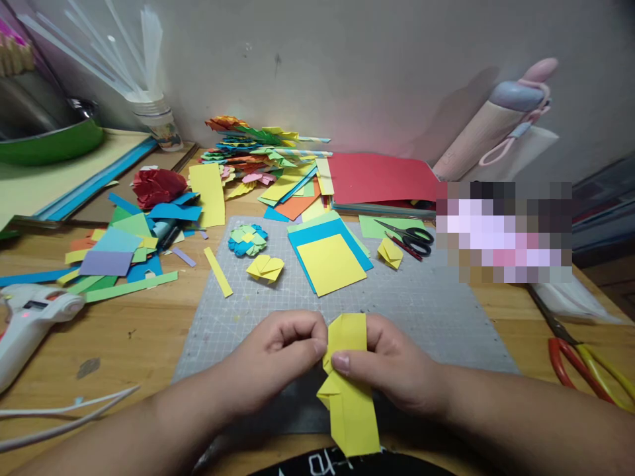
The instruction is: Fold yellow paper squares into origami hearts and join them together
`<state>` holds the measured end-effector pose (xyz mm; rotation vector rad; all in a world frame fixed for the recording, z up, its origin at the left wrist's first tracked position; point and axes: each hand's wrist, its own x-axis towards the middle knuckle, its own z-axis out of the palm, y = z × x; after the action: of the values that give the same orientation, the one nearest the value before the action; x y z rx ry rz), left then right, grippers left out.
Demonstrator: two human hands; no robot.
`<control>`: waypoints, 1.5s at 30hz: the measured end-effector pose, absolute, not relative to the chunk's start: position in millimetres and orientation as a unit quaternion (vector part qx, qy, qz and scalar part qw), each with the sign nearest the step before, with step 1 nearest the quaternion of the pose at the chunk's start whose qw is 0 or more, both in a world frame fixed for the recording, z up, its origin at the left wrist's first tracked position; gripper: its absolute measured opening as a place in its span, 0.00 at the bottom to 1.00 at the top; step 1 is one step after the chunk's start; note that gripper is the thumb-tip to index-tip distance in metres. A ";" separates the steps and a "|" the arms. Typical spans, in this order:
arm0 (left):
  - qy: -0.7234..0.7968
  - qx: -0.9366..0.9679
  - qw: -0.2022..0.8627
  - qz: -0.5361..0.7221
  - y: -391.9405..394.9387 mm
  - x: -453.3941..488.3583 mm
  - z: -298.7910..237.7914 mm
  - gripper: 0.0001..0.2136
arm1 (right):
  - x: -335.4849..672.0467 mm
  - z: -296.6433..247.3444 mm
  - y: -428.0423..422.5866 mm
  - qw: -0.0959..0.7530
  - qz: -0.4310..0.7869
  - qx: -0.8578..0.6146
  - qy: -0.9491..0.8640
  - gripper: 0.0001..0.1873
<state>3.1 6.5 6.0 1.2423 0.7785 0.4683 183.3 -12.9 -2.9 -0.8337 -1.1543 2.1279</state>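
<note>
Both hands pinch a folded yellow paper strip (351, 396) over the near edge of a grey cutting mat (426, 311). My left hand (278, 357) grips its left side with curled fingers. My right hand (391, 367) holds its right side, thumb pressed on a fold. The strip stands upright, with small folded flaps on its left edge. Further back on the mat lie a folded yellow piece (266, 268), a blue-green paper flower (247, 239) and a yellow square (330, 263) on blue sheets.
Black scissors (411, 238) and a small yellow fold (389, 252) lie at the mat's back right. Red-handled scissors (580, 360) sit at right. A white glue gun (30, 324) rests at left among coloured paper scraps (124, 248). Red sheets (380, 178) and folded pieces (253, 149) are behind.
</note>
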 end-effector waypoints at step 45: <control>0.393 0.613 0.631 0.266 7.1 5.5 6.3 0.09 | 182.1 -7.4 -8.4 0.289 0.741 -0.404 -0.451 0.17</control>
<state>5.5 7.1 6.3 1.4028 0.9005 0.6100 182.1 -8.4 -7.4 -1.0785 -1.2037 1.9782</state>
